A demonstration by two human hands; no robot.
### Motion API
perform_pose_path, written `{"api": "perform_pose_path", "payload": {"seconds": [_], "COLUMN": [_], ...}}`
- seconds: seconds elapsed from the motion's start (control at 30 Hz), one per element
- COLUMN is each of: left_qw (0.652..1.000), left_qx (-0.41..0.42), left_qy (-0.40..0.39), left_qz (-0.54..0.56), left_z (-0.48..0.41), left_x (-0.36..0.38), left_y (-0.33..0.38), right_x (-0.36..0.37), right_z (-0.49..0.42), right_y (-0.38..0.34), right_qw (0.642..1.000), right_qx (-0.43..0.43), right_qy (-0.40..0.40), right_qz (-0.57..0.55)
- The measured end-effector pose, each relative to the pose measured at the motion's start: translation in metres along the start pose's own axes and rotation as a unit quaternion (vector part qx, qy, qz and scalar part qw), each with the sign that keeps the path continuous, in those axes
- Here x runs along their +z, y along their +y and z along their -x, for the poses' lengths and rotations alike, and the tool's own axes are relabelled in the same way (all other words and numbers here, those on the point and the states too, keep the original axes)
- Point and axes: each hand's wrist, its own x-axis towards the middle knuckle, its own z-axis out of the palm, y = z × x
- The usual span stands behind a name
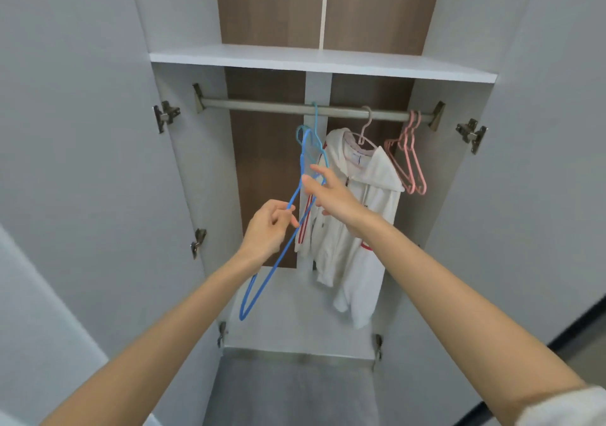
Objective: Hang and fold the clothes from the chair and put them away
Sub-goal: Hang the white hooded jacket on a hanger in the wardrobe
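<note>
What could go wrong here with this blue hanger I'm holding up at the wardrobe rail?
1. The blue hanger, pinched by the left hand, looks looped through the teal hanger on the rail. A tug could drag the teal one off.
2. The white hoodie hangs right beside the right hand and both hangers. A swinging hanger could snag it and pull it down.

I can read no word, number or brand here. The only thing close to lettering is a small tag (pixel 355 160) inside the collar of the white hoodie (pixel 377 179) that hangs on the rail (pixel 262 104), and its dark marks are too small and blurred for me to make out
</note>
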Motion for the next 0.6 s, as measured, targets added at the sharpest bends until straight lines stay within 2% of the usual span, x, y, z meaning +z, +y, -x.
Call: {"api": "perform_pose_path", "payload": {"seconds": [0.27,0.47,0.6], "left_qw": [0.996,0.98,0.963], "left_qx": [0.014,-0.032,-0.082], "left_qy": [-0.084,-0.187,-0.256], "left_qz": [0.034,0.05,-0.01], "left_z": [0.117,0.201,0.246], "left_x": [-0.052,-0.089,-0.109], "left_y": [-0.013,-0.029,-0.041], "right_x": [0.074,0.122,0.152], "right_z": [0.089,0.166,0.203], "right_y": [-0.013,-0.007,0.002], "right_qw": [0.993,0.993,0.995], "right_qx": [-0.008,-0.007,0.036], "right_qy": [0.114,0.114,0.096], "right_qz": [0.001,-0.018,-0.009]}}
